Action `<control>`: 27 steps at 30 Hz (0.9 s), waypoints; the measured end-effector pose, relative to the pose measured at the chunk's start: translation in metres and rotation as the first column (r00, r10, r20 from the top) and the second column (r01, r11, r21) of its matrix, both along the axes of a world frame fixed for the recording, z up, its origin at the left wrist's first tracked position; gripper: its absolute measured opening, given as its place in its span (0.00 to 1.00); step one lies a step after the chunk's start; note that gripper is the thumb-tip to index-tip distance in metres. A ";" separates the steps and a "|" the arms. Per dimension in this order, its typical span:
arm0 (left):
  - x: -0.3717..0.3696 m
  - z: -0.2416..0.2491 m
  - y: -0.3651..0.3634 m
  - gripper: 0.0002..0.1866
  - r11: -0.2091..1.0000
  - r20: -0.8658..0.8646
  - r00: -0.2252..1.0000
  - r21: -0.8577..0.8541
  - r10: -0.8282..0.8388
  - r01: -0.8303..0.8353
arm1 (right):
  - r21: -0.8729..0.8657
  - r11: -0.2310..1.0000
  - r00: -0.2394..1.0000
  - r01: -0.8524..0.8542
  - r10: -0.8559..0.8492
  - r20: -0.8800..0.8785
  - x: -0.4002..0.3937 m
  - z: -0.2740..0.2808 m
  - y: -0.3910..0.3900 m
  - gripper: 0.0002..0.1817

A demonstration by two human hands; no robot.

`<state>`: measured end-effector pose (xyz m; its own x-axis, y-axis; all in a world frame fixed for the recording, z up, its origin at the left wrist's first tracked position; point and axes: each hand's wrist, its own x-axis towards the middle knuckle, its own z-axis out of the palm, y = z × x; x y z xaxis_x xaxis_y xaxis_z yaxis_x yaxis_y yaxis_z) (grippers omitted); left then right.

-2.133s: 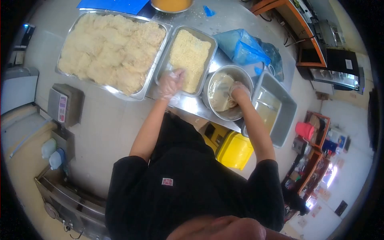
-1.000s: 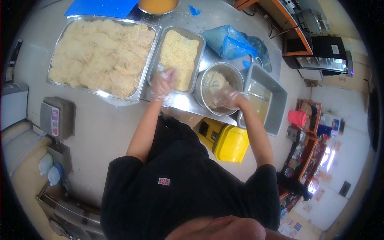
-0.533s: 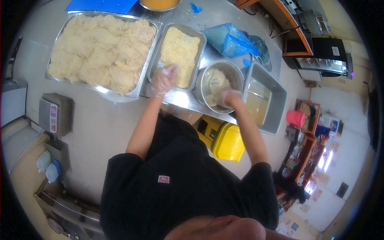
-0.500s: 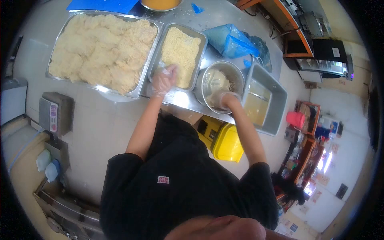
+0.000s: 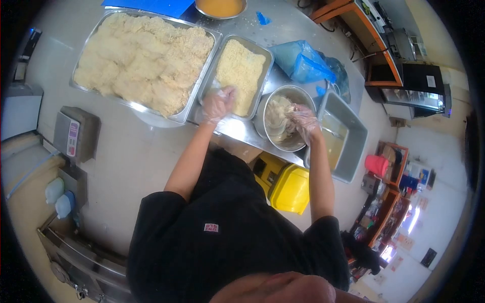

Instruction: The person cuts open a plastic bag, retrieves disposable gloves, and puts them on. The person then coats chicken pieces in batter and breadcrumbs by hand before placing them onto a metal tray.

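My left hand, in a clear plastic glove, rests at the near left edge of a metal tray of pale yellow crumbs. Its fingers are curled; whatever may be inside them is hidden. My right hand, also gloved, is over the mouth of a round metal pot. Its fingers close on a pale, batter-coated piece that hangs into the pot. Wet batter coats the pot's inside.
Left of the crumbs, a large metal tray is heaped with crumb-coated pieces. A grey tub with liquid stands at the right. Behind are blue plastic bags and a bowl of orange contents. A yellow bin stands below the table edge.
My right hand has risen from deep inside the pot to its mouth, bringing up the pale piece. My left hand stays beside the crumb tray. The whole view has shifted slightly.
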<state>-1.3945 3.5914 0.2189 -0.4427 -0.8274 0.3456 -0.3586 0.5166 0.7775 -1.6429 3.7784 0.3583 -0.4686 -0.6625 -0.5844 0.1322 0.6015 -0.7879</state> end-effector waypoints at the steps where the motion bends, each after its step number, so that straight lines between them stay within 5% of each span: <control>1: 0.000 0.002 0.000 0.12 1.000 0.012 1.000 0.001 0.001 -0.001 | -0.018 0.996 0.979 -0.090 0.085 -0.184 -0.011 -0.023 0.009 0.19; 2: 0.000 0.004 0.000 0.12 1.000 0.023 1.000 0.004 0.003 -0.003 | -0.017 0.983 0.918 -0.181 0.163 -0.362 -0.033 -0.068 0.024 0.19; 4: 0.000 0.003 0.002 0.12 1.000 0.020 1.000 0.022 0.001 -0.002 | 0.291 0.904 0.653 -0.312 0.427 -0.626 -0.050 -0.099 0.018 0.18; 6: 0.000 0.004 0.004 0.11 1.000 0.013 1.000 0.020 -0.007 0.007 | 0.780 0.600 0.264 -0.180 0.793 -0.549 -0.049 -0.113 -0.007 0.17; 9: 0.001 0.005 0.002 0.11 1.000 -0.004 1.000 -0.007 -0.016 0.016 | 0.855 0.477 0.094 -0.204 0.879 -0.468 -0.062 -0.106 -0.013 0.19; 12: 0.001 0.003 0.001 0.11 0.999 0.014 0.999 0.034 -0.034 0.034 | 0.427 0.901 0.515 0.079 0.330 -0.791 -0.026 -0.027 -0.011 0.23; 14: -0.002 0.003 -0.001 0.12 0.992 0.052 0.997 0.115 -0.058 0.052 | 0.441 0.898 0.503 0.015 0.374 -0.779 -0.012 0.019 -0.012 0.23; 17: -0.014 0.033 -0.025 0.22 0.978 0.160 0.983 -0.170 -0.095 0.122 | 0.437 0.899 0.480 0.011 0.379 -0.791 0.001 0.061 -0.016 0.23; 20: -0.047 0.012 -0.048 0.35 0.945 0.441 0.889 -0.326 0.124 0.030 | 0.474 0.880 0.484 0.032 0.402 -0.778 0.001 0.067 -0.010 0.22; 23: -0.071 -0.003 -0.071 0.41 0.986 0.641 0.758 -0.009 -0.124 0.169 | 0.476 0.879 0.462 0.036 0.408 -0.788 -0.005 0.064 -0.004 0.23; 27: -0.059 0.043 -0.031 0.39 0.914 0.693 0.633 0.098 -0.347 0.394 | 0.514 0.853 0.523 0.089 0.399 -0.753 0.016 0.081 -0.004 0.23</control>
